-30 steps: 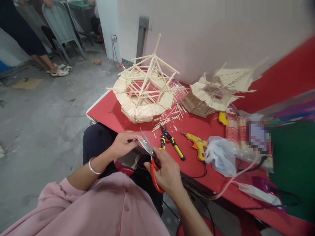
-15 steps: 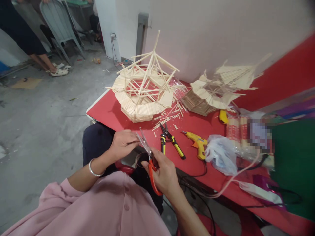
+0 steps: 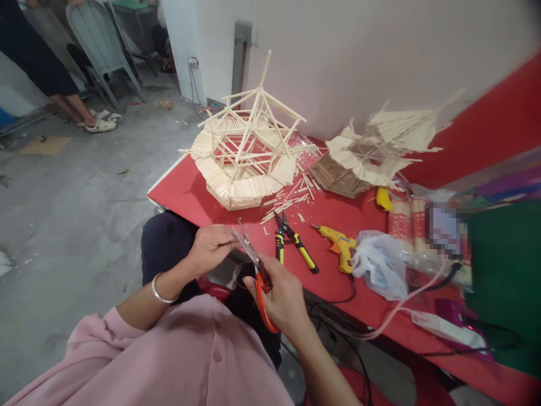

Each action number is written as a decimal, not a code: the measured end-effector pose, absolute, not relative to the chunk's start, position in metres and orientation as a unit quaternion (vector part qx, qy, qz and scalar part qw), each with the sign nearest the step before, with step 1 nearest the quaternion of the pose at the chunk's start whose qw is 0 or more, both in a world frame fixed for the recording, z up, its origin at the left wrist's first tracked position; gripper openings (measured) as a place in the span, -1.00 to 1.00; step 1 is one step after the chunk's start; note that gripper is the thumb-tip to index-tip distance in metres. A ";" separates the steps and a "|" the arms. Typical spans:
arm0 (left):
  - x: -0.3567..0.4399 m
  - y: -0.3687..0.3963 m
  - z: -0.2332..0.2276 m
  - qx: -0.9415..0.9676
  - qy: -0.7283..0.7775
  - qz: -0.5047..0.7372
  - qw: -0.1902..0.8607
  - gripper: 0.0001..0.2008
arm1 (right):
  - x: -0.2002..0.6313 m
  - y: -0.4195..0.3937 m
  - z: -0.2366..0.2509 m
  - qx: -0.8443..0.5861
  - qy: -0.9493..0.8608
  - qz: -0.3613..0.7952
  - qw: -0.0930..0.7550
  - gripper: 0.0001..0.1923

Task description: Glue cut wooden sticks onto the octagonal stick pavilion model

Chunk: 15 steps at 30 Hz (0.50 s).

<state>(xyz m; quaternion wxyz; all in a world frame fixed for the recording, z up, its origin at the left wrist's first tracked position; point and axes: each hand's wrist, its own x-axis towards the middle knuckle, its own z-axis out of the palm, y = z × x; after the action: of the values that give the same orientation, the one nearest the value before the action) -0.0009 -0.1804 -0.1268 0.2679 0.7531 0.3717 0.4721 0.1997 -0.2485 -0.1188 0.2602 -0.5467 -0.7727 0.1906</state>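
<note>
My right hand (image 3: 281,293) grips a pair of scissors (image 3: 262,304) with orange handles, their blades slightly apart and pointing up and left. Beside the blades, my left hand (image 3: 211,247) is closed in a pinch; whatever is between its fingertips is too small to make out. Beyond my hands, a pagoda-like model of thin wooden sticks (image 3: 247,183) stands on the red table (image 3: 181,189), its upper part an open frame. Cutting pliers (image 3: 298,242) with yellow and black handles lie right of the scissors.
A yellow glue gun (image 3: 340,245) and a white plastic bag (image 3: 380,265) lie to the right. Behind stands a second stick model (image 3: 359,152). Loose sticks (image 3: 291,200) are scattered between the models. Cables hang at the table's front edge. A person (image 3: 46,62) stands beside a chair (image 3: 95,42).
The view has shifted very slightly. Both hands stay in nearly the same place, with the scissors still at my left fingertips.
</note>
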 end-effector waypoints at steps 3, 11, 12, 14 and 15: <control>-0.003 -0.180 -0.129 0.763 0.385 0.446 0.265 -0.64 | 0.202 -0.249 -0.123 -0.546 -0.780 0.168 0.257 -0.52; -0.004 -0.180 -0.124 0.775 0.356 0.434 0.291 -0.75 | 0.200 -0.251 -0.131 -0.536 -0.765 0.185 0.307 -0.61; -0.004 -0.180 -0.124 0.777 0.360 0.426 0.291 -0.74 | 0.200 -0.250 -0.130 -0.543 -0.766 0.179 0.294 -0.59; -0.005 -0.179 -0.127 0.779 0.372 0.414 0.288 -0.72 | 0.201 -0.249 -0.126 -0.554 -0.773 0.157 0.267 -0.52; -0.006 -0.179 -0.129 0.780 0.376 0.412 0.284 -0.72 | 0.202 -0.248 -0.125 -0.556 -0.776 0.150 0.257 -0.50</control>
<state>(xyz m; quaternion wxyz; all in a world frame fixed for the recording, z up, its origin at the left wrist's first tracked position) -0.0056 -0.1790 -0.1287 0.2843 0.7797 0.3764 0.4118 0.2019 -0.2482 -0.1249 0.2569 -0.5558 -0.7763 0.1500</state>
